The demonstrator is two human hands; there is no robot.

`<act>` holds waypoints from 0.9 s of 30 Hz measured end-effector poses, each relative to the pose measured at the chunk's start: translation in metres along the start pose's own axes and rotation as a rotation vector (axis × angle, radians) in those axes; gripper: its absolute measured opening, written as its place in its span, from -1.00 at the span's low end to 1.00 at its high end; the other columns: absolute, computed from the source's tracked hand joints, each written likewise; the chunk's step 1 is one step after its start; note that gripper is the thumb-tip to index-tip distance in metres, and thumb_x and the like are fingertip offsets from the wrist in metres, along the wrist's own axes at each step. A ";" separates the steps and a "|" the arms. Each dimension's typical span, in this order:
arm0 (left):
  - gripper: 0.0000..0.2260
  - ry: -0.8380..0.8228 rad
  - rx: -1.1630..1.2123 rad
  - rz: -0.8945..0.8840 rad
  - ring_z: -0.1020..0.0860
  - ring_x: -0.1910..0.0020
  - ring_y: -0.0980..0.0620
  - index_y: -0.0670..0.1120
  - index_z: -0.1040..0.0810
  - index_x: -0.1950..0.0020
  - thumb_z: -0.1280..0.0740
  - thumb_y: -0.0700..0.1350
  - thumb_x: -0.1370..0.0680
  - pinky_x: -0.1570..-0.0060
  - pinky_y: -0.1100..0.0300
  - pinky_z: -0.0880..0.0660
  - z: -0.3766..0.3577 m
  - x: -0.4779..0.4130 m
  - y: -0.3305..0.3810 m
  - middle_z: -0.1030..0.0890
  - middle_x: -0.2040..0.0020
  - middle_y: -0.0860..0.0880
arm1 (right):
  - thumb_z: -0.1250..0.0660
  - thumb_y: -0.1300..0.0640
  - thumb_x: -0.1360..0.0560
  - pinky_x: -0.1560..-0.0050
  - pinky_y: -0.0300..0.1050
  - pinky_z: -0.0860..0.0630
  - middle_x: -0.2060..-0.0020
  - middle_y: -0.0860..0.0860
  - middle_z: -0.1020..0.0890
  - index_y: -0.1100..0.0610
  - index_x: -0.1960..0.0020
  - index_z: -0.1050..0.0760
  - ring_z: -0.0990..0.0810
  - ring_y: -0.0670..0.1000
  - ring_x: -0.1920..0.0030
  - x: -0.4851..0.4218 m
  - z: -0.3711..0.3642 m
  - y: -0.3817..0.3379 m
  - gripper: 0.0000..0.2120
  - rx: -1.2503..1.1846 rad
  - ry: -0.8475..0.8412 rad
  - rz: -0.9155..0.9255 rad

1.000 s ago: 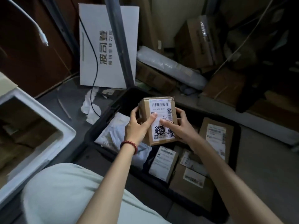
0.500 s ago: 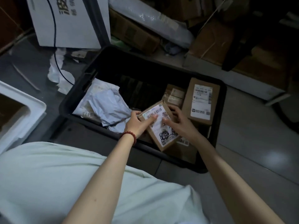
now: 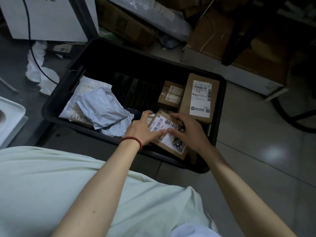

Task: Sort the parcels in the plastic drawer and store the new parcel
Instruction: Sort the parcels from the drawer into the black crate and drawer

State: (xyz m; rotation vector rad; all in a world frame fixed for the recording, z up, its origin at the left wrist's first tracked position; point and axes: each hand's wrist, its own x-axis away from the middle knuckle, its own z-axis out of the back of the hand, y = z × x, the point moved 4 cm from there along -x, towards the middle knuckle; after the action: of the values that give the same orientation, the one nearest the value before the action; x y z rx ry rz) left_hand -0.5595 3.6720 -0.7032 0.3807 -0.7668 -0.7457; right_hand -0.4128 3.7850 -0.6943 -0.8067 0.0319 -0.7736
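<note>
A black plastic drawer (image 3: 56, 106) stands on the floor in front of me. Both hands hold a small brown cardboard parcel (image 3: 171, 142) with a white label and black scribbles, low in the drawer's near right part. My left hand (image 3: 142, 129), with a red bead bracelet at the wrist, grips its left side, thumb on the label. My right hand (image 3: 188, 129) grips its right side, fingers curled over the top. A tall brown box (image 3: 200, 98) with a white label and a smaller box (image 3: 171, 94) stand behind it. Crumpled grey mailer bags (image 3: 95, 106) fill the drawer's left side.
A white cardboard sheet (image 3: 47, 17) with a black cable (image 3: 30, 40) leans at the back left, crumpled paper (image 3: 39, 72) below it. Cardboard boxes (image 3: 126, 23) pile up behind the drawer. A white foam box (image 3: 8, 117) sits at the left edge. Tiled floor (image 3: 256, 151) lies to the right.
Both hands have lowered the scribbled parcel from chest height down into the drawer's near right part. My view has tilted downward.
</note>
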 end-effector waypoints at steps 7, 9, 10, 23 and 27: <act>-0.23 -0.111 -0.013 -0.191 -0.47 -0.20 -0.13 0.18 -0.06 -0.50 -0.40 0.24 -0.41 -0.14 0.09 -0.40 -0.038 0.008 0.028 -0.46 -0.25 -0.12 | -0.34 -0.22 -0.46 -0.23 -0.01 -0.33 -0.17 -0.13 -0.58 -0.12 -0.26 -0.48 -0.48 -0.04 -0.23 0.015 0.018 0.021 -0.58 0.205 0.052 -0.010; -0.23 -0.101 0.015 -0.219 -0.49 -0.19 -0.07 0.15 -0.09 -0.49 -0.42 0.21 -0.41 -0.13 0.13 -0.41 -0.040 0.006 0.030 -0.50 -0.25 -0.07 | -0.31 -0.30 -0.42 -0.23 0.07 -0.40 -0.14 -0.12 -0.59 -0.13 -0.23 -0.49 -0.50 -0.02 -0.20 0.018 0.023 0.027 -0.55 0.183 0.064 -0.014; -0.25 -0.102 0.028 -0.222 -0.51 -0.16 -0.04 0.16 -0.11 -0.48 -0.42 0.21 -0.41 -0.11 0.14 -0.44 -0.038 0.004 0.029 -0.53 -0.22 -0.04 | -0.31 -0.30 -0.41 -0.21 0.11 -0.43 -0.14 -0.11 -0.59 -0.12 -0.23 -0.50 -0.51 -0.02 -0.19 0.019 0.025 0.030 -0.54 0.173 0.060 -0.015; -0.52 0.222 -0.608 -0.087 -0.34 -0.34 -0.08 0.02 -0.33 -0.42 -0.07 0.22 -0.58 -0.23 -0.03 -0.25 0.000 0.014 0.022 -0.47 -0.34 -0.02 | -0.20 -0.30 -0.51 -0.18 -0.02 -0.37 -0.20 -0.08 -0.56 -0.09 -0.30 -0.44 -0.47 0.03 -0.22 0.007 0.028 -0.001 -0.54 0.407 0.055 0.039; -0.54 0.233 -0.571 0.034 -0.38 -0.29 -0.10 0.04 -0.36 -0.40 -0.08 0.22 -0.58 -0.19 -0.02 -0.26 0.035 0.022 0.003 -0.54 -0.24 -0.06 | -0.20 -0.28 -0.52 -0.23 0.03 -0.37 -0.22 -0.06 -0.53 -0.07 -0.33 -0.43 -0.44 0.03 -0.25 -0.011 0.021 -0.035 -0.53 0.386 0.049 0.117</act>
State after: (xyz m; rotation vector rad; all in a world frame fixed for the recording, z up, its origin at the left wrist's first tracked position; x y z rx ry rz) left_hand -0.5735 3.6562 -0.6677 -0.0631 -0.3164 -0.8350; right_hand -0.4355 3.7899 -0.6592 -0.4152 -0.0260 -0.6613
